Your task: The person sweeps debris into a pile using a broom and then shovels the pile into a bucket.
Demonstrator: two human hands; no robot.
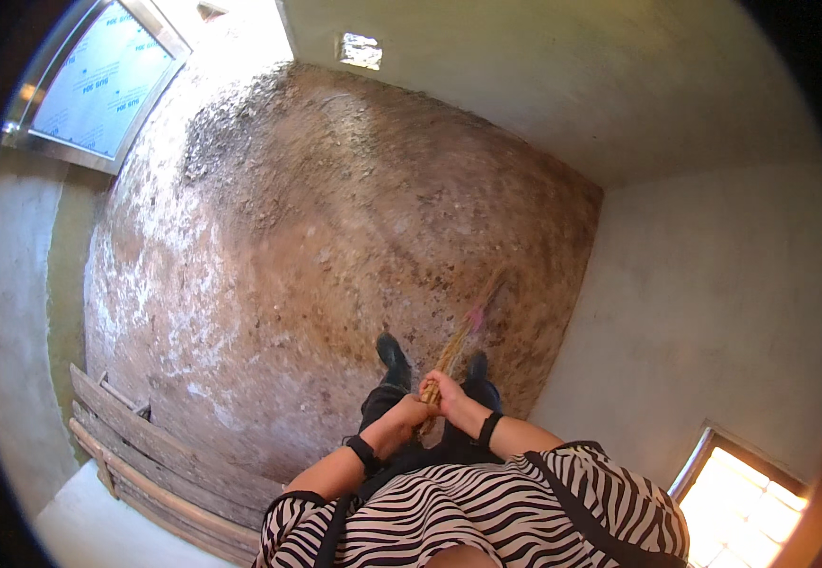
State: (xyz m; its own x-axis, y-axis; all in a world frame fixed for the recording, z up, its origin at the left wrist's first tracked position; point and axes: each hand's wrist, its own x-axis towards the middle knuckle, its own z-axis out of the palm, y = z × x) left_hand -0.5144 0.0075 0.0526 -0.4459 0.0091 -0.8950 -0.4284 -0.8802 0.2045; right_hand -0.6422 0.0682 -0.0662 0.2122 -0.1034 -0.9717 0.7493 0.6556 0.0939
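Observation:
Both my hands are closed around a straw-coloured broom [451,350] in front of my legs. My left hand [409,415] grips it nearer my body, and my right hand [442,390] holds it just beyond, the two almost touching. The broom slants away to the far right, with a pink band around it. Its darker, thin end is blurred against the brown floor [335,237]. The handle's near end is mostly hidden by my hands and body.
A wooden bench [160,459] stands at the lower left. At the upper left, a metal-framed door [103,80] with blue film stands beside a bright opening. Grey walls [695,275] border the floor on the right and far side. My dark boots [392,352] stand near the broom.

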